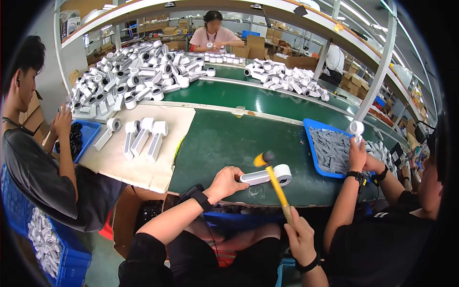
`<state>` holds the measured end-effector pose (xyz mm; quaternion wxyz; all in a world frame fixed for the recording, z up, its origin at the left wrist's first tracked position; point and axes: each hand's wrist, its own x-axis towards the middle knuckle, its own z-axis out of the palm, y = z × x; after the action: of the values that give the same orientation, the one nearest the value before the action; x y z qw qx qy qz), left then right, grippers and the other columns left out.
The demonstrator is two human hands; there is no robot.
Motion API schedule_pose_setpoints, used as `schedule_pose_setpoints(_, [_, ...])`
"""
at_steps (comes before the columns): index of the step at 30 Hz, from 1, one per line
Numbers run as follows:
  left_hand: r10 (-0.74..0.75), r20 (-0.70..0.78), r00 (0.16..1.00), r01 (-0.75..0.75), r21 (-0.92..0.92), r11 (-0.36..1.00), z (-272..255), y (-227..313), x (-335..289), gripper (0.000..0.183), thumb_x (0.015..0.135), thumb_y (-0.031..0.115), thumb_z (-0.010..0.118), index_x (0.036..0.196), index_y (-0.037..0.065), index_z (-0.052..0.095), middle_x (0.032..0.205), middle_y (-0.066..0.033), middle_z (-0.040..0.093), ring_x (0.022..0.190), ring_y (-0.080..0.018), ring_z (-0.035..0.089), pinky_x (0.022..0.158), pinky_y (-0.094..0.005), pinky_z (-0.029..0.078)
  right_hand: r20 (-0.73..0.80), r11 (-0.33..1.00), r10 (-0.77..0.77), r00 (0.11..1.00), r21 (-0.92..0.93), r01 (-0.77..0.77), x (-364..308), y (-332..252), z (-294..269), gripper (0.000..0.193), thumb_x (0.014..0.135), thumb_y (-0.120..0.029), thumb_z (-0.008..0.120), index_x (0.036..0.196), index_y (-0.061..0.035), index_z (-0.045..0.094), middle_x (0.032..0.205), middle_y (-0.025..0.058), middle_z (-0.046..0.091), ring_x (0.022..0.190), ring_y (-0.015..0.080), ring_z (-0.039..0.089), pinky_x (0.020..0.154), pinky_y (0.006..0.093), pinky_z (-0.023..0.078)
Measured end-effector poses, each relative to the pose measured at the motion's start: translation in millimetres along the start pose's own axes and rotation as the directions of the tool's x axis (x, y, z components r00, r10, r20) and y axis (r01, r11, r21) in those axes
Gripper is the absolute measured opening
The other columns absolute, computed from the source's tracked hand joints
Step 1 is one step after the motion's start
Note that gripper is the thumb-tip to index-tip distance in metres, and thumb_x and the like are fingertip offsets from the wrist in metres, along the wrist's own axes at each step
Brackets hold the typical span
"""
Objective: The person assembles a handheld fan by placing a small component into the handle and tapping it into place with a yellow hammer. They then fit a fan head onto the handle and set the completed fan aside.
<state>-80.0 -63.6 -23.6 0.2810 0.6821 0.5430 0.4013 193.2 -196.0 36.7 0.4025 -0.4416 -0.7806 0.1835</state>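
On the near side of the long green counter (215, 138), a white plastic handheld gadget with a slim grey-topped handle and a chunky round head (257, 178) is lying on its own, right in front of the person. Left hand (224, 182) has its fingers pinched on the handle's left end, so the gadget sits just to the right of those fingers. Its long axis runs roughly left to right, round head at the right end.

Right hand (301, 238) is wrapped around the butt of a yellow-handled hammer with a dark, blurry head (278, 190). The hammer slants up and left, crossing over the gadget in this view, with its head past the far side. Can't tell how high it hangs. Left hand is the nearer one, already touching; the right is down past the counter's near edge.

That near edge is pretty close to the gadget, fyi. Blue plastic tray of grey strips (331, 175) hems in the right, and a cream sheet (177, 117) is off left. Most of the room is on the far side.
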Motion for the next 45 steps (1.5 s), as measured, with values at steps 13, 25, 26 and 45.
schedule_pose_setpoints(13, [0.067,-0.036,0.997,-0.064,0.071,0.995,3.6,-3.8,-2.2,0.028,0.069,0.019,0.085,0.083,0.000,0.069,0.074,-0.0105,0.064,0.066,-0.0203,0.061,0.064,-0.0340,0.050,0.205,0.990,0.018,0.979,-0.139,0.011,-0.8,4.9,6.4,0.053,0.087,0.003,0.063,0.138,0.0000,0.051,0.078,0.0128,0.052,0.066,0.0259,0.053,0.061,0.0340,0.044])
schedule_pose_setpoints(25, [0.060,-0.023,0.998,-0.059,0.013,0.998,2.8,-4.8,-0.9,0.029,0.070,0.019,0.085,0.084,-0.001,0.069,0.077,-0.0111,0.066,0.069,-0.0202,0.063,0.066,-0.0340,0.050,0.084,0.994,0.007,0.996,-0.112,0.003,-13.9,-0.2,9.4,0.050,0.089,-0.004,0.064,0.138,-0.0087,0.054,0.081,0.0127,0.057,0.065,0.0306,0.060,0.058,0.0378,0.049])
schedule_pose_setpoints(26, [0.064,-0.013,0.998,-0.063,0.052,0.997,2.1,-2.6,-1.6,0.029,0.070,0.019,0.085,0.085,-0.001,0.070,0.079,-0.0109,0.067,0.070,-0.0196,0.063,0.067,-0.0334,0.051,0.085,0.994,0.011,0.996,-0.113,-0.001,-15.1,1.4,8.5,0.050,0.089,-0.004,0.064,0.138,-0.0087,0.054,0.081,0.0127,0.057,0.065,0.0306,0.060,0.058,0.0378,0.049])
schedule_pose_setpoints(45, [-0.008,0.064,0.998,0.003,0.082,0.997,-1.7,2.8,1.4,0.032,0.072,0.021,0.084,0.091,-0.001,0.070,0.085,-0.0125,0.069,0.078,-0.0220,0.067,0.072,-0.0339,0.052,-0.084,0.990,0.061,0.995,-0.125,-0.071,-11.1,26.4,-6.0,0.051,0.089,0.000,0.063,0.138,-0.0025,0.052,0.081,0.0149,0.054,0.069,0.0316,0.058,0.061,0.0378,0.047])
